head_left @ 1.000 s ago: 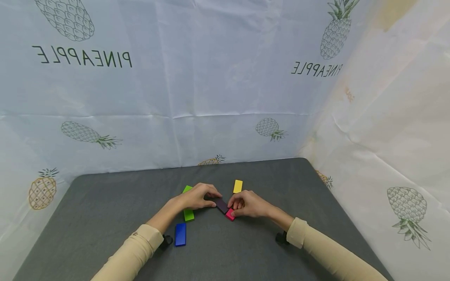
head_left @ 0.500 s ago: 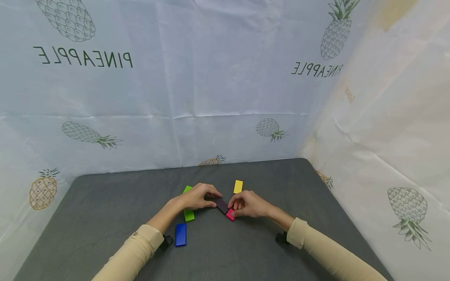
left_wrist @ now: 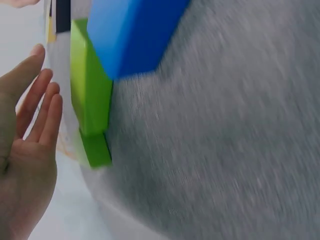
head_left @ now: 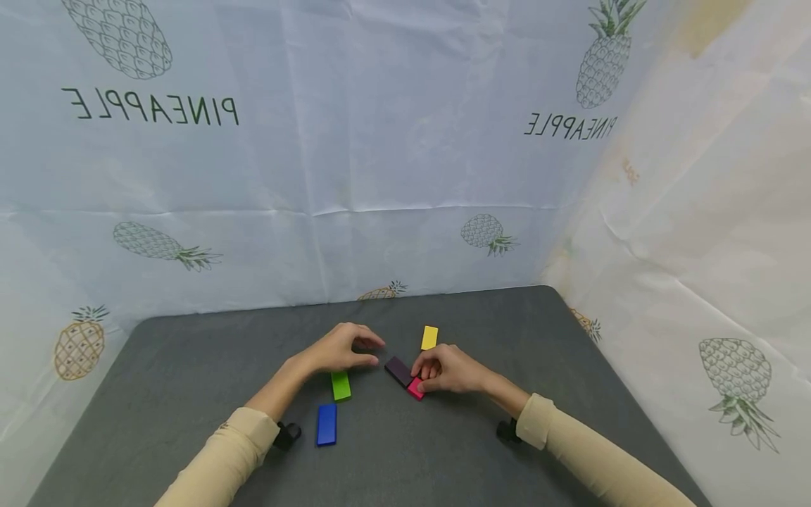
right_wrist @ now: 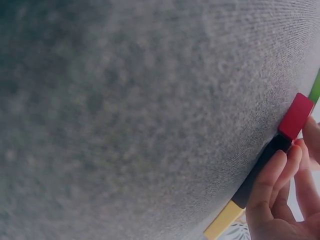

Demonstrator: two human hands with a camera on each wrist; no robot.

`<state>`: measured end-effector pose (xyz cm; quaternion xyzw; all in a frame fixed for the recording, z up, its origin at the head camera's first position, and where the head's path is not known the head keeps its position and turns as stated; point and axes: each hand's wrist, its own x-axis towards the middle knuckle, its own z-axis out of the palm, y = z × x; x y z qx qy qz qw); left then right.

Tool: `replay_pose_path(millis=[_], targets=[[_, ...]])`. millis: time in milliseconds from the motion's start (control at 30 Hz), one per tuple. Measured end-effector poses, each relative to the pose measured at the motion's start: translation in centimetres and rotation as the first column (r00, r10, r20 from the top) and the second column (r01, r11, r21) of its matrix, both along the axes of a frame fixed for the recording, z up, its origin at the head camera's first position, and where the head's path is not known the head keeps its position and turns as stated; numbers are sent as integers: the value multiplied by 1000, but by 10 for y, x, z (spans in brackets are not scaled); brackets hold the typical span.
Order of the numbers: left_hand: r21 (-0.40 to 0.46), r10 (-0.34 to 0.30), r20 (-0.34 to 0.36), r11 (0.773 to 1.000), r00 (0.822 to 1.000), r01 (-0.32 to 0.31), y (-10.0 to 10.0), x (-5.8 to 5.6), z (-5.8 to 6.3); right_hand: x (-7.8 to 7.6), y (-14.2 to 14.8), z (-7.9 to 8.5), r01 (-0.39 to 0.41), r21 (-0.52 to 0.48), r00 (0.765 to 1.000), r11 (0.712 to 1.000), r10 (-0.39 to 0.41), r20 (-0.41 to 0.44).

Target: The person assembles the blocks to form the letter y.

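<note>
My left hand hovers with thumb and fingers apart, just left of a dark purple block. In the left wrist view its palm and straight fingers hold nothing. My right hand has curled fingers and pinches the red block, whose edge meets the dark purple block's lower end. In the right wrist view, fingertips also touch a black block that runs between the red block and a yellow block. The right hand covers that stretch in the head view.
A green block lies beneath and in front of the left hand, its far part covered. A blue block lies nearer the person. All rest on a grey tabletop, with a pineapple-print cloth behind and at the sides.
My left hand has let go of the dark purple block and drawn back to the left. The right hand and the blocks look the same.
</note>
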<state>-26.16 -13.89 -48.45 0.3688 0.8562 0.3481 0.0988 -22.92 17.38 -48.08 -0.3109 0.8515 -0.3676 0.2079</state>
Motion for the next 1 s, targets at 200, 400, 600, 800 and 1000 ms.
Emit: replay_pose_path(millis=[200, 400, 600, 800, 1000], targets=[[29, 105, -57, 994, 993, -103, -26, -1, 1, 1, 0, 0, -4, -2, 1000, 1000, 4, 2], [40, 180, -73, 983, 981, -177, -50, -2, -4, 1, 1, 0, -4, -1, 1000, 1000, 4, -10], [23, 205, -25, 979, 978, -204, -69, -2, -9, 2, 0, 2, -3, 0, 1000, 1000, 3, -7], [19, 130, 64, 991, 989, -132, -80, -3, -9, 1, -1, 2, -7, -3, 1000, 1000, 7, -7], [4, 59, 73, 998, 996, -60, -83, -6, -9, 1, 0, 2, -4, 2, 1000, 1000, 4, -5]])
